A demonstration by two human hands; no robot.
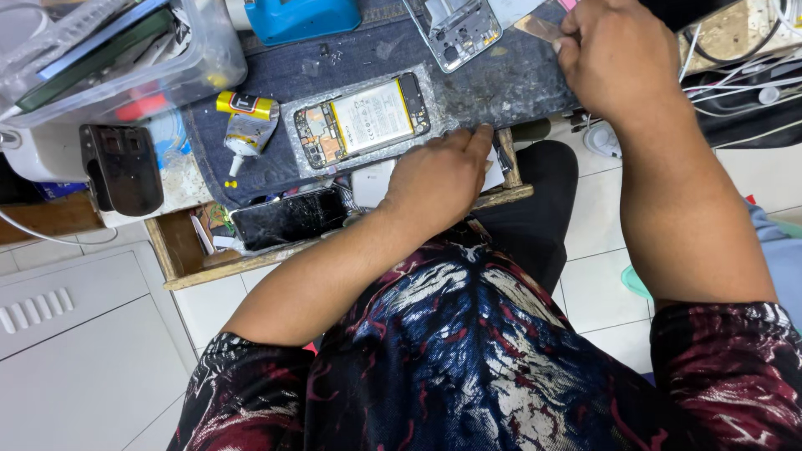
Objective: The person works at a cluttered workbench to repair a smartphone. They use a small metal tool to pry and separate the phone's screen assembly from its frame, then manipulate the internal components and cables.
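While steadying phone (361,121) with left hand (439,175), fingers flat and together, keep right hand (614,54) fingers clamped on pick (539,27); press evenly against bench (501,83).

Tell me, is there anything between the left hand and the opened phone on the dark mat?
Nothing visible stands between them. The left hand rests at the mat's near edge, fingertips at the corner of the shiny sheet under the opened phone. The glue tube lies off to one side. The right hand holds a flat tool farther away.
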